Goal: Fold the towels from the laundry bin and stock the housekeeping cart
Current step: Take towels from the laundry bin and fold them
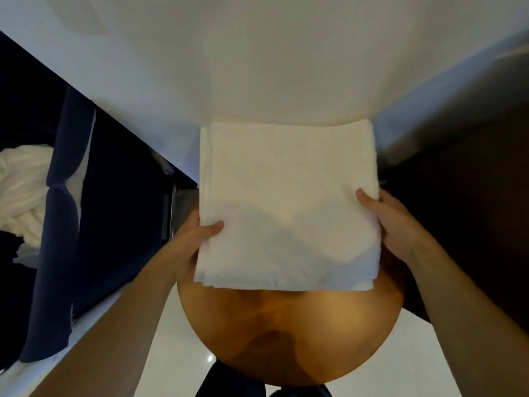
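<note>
Item one, largest: a broad white wall [257,53], smooth and matt, fills the upper part of my view, meeting a dark brown panel [458,196] on the right.

Item two: a round wooden table [286,339] with a glossy amber-brown top, a curved near edge, standing on pale shiny floor tiles [166,353].

Item three: a navy fabric laundry bin [65,210] at the left, soft-sided with sagging walls, holding a crumpled heap of white towels [23,190], loose and creased.

Item four, the task piece: a folded white terry towel [286,204], a near-square stack of several layers with a soft nap. I see its layered edges at the near side and down the left side. Its slightly longer axis runs from me toward the wall; the far edge reaches the table's far edge by the wall, the near edge lies across the middle of the tabletop.

Item five: my left hand [191,239] is closed on the towel's left edge, thumb on top, fingers hidden underneath.

Item six: my right hand [392,222] is clamped on the right edge likewise, thumb over the top layer.
</note>
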